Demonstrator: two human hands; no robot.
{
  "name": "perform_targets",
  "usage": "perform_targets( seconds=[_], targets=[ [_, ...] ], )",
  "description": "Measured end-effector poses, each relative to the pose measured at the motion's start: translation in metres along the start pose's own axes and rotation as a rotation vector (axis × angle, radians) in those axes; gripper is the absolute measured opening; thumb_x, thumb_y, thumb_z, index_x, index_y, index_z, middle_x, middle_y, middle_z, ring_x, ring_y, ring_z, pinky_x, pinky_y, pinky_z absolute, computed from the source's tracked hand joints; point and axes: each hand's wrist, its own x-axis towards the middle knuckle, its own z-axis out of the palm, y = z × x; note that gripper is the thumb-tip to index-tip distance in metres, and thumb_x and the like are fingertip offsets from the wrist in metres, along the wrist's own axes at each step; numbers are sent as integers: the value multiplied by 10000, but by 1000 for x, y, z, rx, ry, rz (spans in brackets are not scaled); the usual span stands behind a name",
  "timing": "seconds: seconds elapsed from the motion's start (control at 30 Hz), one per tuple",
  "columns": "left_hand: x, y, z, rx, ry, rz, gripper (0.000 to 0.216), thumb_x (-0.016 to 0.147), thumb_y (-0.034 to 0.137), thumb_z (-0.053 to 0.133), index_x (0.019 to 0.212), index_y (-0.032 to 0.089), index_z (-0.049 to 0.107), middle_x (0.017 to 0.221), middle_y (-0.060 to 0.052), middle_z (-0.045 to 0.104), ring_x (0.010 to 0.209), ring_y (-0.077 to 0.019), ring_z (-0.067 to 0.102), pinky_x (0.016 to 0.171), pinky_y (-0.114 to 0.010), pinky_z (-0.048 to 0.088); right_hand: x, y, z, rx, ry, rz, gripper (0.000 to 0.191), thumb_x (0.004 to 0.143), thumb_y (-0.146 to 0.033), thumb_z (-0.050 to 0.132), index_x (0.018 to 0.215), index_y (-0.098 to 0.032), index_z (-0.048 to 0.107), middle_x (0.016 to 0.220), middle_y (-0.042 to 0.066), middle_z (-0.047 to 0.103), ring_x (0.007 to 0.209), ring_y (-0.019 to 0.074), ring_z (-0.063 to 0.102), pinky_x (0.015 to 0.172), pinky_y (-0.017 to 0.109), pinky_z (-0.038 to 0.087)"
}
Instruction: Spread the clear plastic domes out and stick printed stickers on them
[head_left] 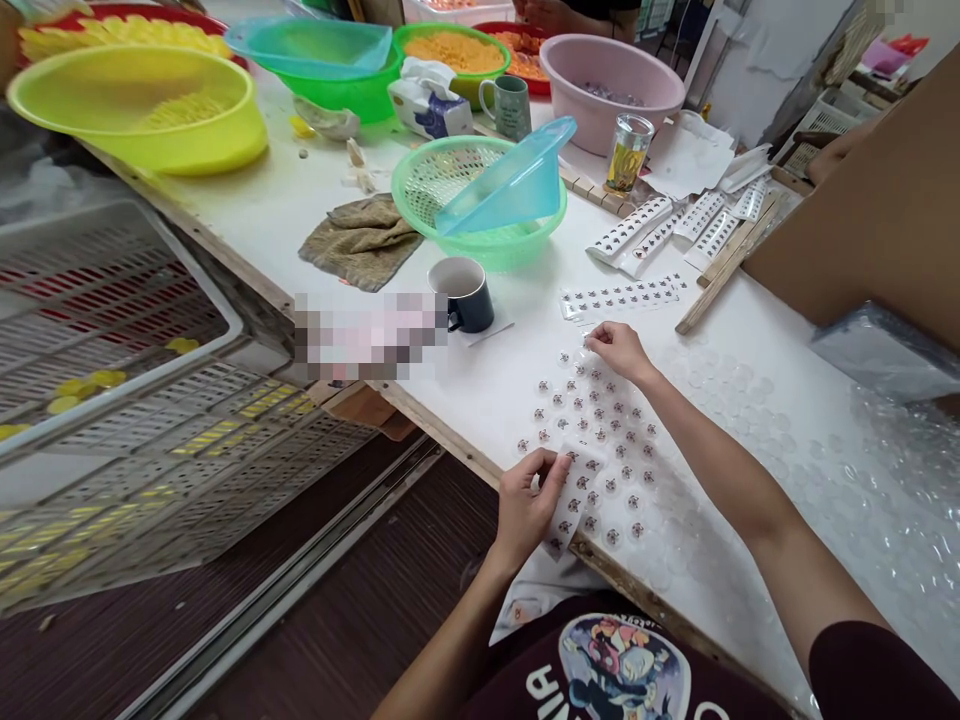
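Note:
My left hand pinches a strip of printed stickers between thumb and fingers, near the table's front edge. The strip is pale, with small dark animal-like prints in rows. Farther forward, my right hand is closed in a pinch low over the table. At its fingertips is what looks like a small sticker, mostly covered by the fingers. Between and around my hands lie several clear round discs, each bearing one dark print. Plain clear discs spread to the right, partly behind my right forearm.
Several sticker strips lie beyond my right hand, beside wooden slats. A dark mug, a brown cloth and a green basket stand ahead. A cardboard sheet rises at right. Crates stand left, below the table.

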Motion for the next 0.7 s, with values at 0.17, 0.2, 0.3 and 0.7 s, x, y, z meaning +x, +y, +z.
perform_targets(
  seconds=[0.17, 0.2, 0.3, 0.7],
  targets=[
    [1, 0, 0, 6, 2, -1, 332, 945, 408, 587, 703, 181, 591, 627, 25, 526, 603, -120, 469, 603, -235, 391, 2, -1, 7, -70, -30, 40, 87, 787, -164, 623, 711, -206, 632, 792, 6, 713, 775, 159, 640, 747, 276, 469],
    [1, 0, 0, 6, 1, 1, 330, 945, 408, 587, 706, 181, 592, 629, 25, 528, 604, -120, 470, 603, -235, 390, 2, -2, 9, -115, -39, 41, 100, 793, -156, 614, 708, -208, 625, 797, 9, 715, 782, 163, 643, 752, 280, 468],
    [1, 0, 0, 7, 2, 4, 328, 944, 406, 588, 706, 181, 593, 630, 26, 526, 605, -119, 468, 601, -235, 387, 3, -5, 14, -287, -61, 12, 120, 815, -135, 588, 725, -212, 607, 813, 14, 717, 809, 177, 647, 835, 318, 453],
    [0, -2, 1, -34, 27, -15, 334, 942, 407, 604, 696, 181, 587, 620, 31, 502, 603, -116, 443, 594, -234, 377, -16, -20, 10, -402, 76, -97, 67, 917, -225, 592, 917, -217, 526, 803, 8, 647, 758, 196, 594, 935, 395, 360]
  ],
)
